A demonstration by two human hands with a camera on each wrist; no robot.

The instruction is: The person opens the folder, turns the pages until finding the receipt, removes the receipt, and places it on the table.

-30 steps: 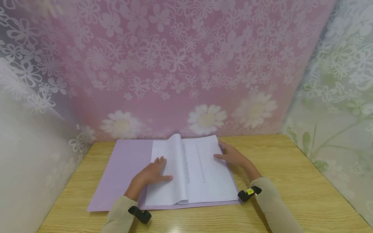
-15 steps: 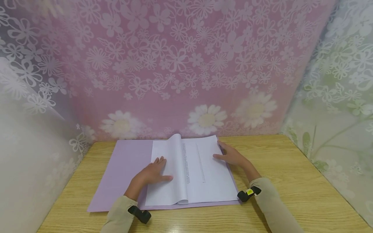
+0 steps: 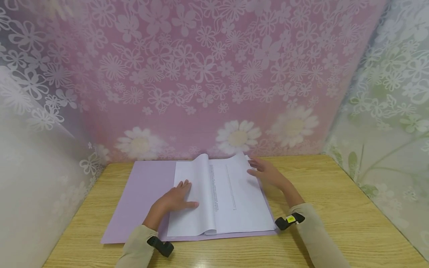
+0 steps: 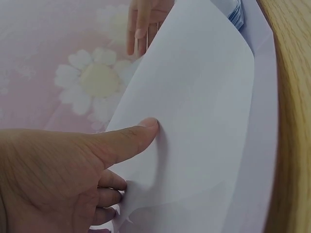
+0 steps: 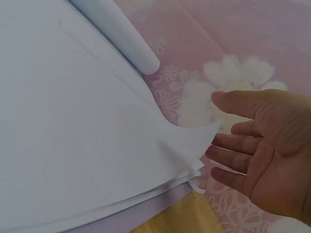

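Note:
A lilac folder lies spread on the table with a stack of white sheets on its right half. One part of the stack is turned left, curling at the fold. My left hand rests on that turned paper, thumb apart from the fingers. At the far right corner of the printed page is my right hand. The sheet's lifted corner bends up against its fingers in the right wrist view, while the thumb stands away from the paper.
The wooden table extends right of the folder and in front of it. A pink floral curtain hangs right behind the table's back edge. Pale floral sheeting closes off the right side, and similar sheeting the left.
My right hand has shifted slightly up, and the top sheet's far right corner has risen and bent leftward. My left hand has stayed in place on the turned paper.

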